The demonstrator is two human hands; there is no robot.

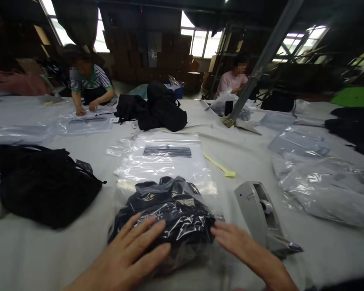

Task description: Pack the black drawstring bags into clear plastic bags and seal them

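A clear plastic bag [166, 165] lies on the white table [48, 254] in front of me, with a folded black garment [166, 210] inside its near end. My left hand [133, 250] lies flat on the bagged garment, fingers spread. My right hand [239, 242] rests open at the bag's right edge, fingertips touching the garment's side. A printed label with black bars shows on the bag's far end.
A grey tape dispenser [261, 214] stands just right of my right hand. A yellow strip [220, 165] lies beyond it. Black garments [42, 186] are piled at left, more [157, 109] at centre back. Clear bags [318, 186] cover the right side. Two people work at the far edge.
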